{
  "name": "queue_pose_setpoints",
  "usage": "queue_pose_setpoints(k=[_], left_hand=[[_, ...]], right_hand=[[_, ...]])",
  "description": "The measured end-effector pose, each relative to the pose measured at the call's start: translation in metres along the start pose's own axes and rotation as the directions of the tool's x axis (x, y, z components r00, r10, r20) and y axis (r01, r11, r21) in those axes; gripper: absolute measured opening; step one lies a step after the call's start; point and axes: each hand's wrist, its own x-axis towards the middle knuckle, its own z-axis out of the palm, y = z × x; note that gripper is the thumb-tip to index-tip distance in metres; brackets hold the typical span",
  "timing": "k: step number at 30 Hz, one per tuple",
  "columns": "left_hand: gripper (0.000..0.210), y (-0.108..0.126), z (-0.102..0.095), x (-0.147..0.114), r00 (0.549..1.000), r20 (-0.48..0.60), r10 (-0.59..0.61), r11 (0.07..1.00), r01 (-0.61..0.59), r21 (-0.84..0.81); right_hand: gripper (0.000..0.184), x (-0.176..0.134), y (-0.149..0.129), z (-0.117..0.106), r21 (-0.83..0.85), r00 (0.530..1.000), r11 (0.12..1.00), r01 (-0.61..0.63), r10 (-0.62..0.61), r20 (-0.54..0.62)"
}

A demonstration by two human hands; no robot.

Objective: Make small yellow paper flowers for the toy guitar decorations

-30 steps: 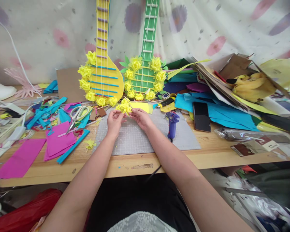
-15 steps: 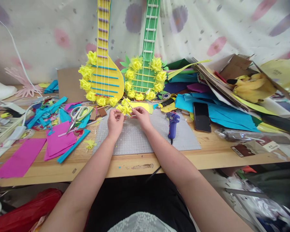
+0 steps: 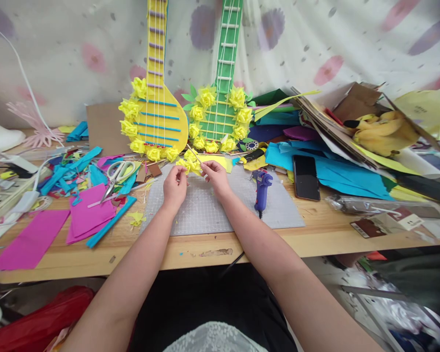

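The left hand's grip (image 3: 175,186) pinches the near edge of a yellow paper flower (image 3: 190,164), over the far left part of the cutting mat (image 3: 205,210). The right hand's grip (image 3: 213,176) grasps a thin stick (image 3: 195,154), its tip pointing away across the petals. The step in hand looks like shaping petals with the stick; continuing would probably call for a light left pinch and small right-hand turns. A glue gun (image 3: 262,190) lies on the mat's right part. On the counter (image 3: 139,256), scissors (image 3: 119,178) lie left of the mat, a smartphone (image 3: 306,177) right of it. Farther right, a brown-and-white packaging card (image 3: 407,218) carries print too small to read; no brand is legible.
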Motion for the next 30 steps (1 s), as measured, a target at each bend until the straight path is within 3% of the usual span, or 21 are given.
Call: queue_pose_setpoints(k=[5, 14, 22, 30], left_hand=[[0.031, 0.0061, -0.0026, -0.0018, 0.994, 0.034, 0.099, 0.984, -0.103, 0.148], [0.004, 0.0045, -0.0076, 0.0044, 0.951, 0.027, 0.308, 0.819, -0.28, 0.5], [0.002, 0.0086, -0.007, 0.0021, 0.884, -0.061, 0.463, 0.795, -0.384, 0.47], [0.008, 0.0099, -0.0067, 0.0015, 0.883, -0.144, 0.446, 0.832, -0.35, 0.431]], right_hand=[[0.026, 0.0007, 0.0008, 0.0, 0.005, 1.0, 1.0, -0.004, 0.004, 0.0], [0.027, -0.0016, -0.0013, 0.0009, -0.008, 1.0, 1.0, 0.0, 0.0, 0.009], [0.024, 0.0004, -0.0045, -0.0006, 0.041, 0.996, 0.999, 0.018, -0.014, -0.09], [0.024, -0.0009, -0.0007, 0.0019, 0.029, 1.0, 1.0, 0.009, -0.009, -0.005]])
